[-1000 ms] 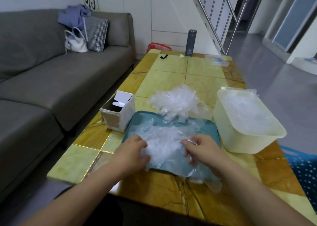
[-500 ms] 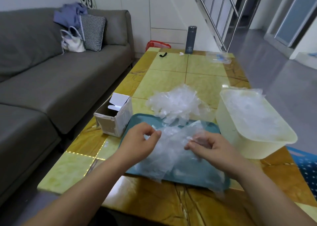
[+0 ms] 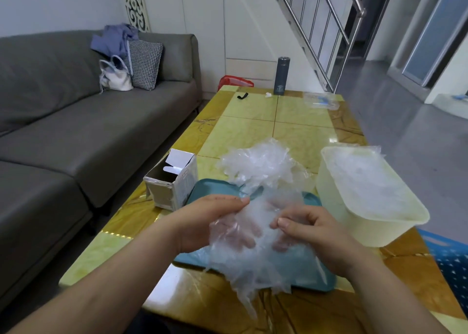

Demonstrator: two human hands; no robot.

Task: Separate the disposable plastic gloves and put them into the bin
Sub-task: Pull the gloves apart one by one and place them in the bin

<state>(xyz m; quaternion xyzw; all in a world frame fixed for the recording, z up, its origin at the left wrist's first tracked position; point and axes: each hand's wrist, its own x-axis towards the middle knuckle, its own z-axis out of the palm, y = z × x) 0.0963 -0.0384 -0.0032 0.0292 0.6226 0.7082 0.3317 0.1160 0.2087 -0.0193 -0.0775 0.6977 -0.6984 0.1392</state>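
Gloves [image 3: 253, 255], a clump of thin clear plastic, are held just above the teal tray [image 3: 306, 278] in the head view. Left hand [image 3: 207, 222] pinches the clump's upper edge, with its fingers behind the film. Right hand [image 3: 311, 232] grips the right side with curled fingers. A loose pile of gloves [image 3: 258, 164] lies beyond the tray on the table [image 3: 291, 131]. The pale bin [image 3: 336, 202], part filled with plastic, stands right of the tray. An open carton [image 3: 174, 184] stands to the left.

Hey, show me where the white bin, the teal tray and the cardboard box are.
white bin [image 3: 385, 233], head view, front outer wall.
teal tray [image 3: 215, 188], head view, bare far-left corner.
cardboard box [image 3: 162, 194], head view, near brown side panel.
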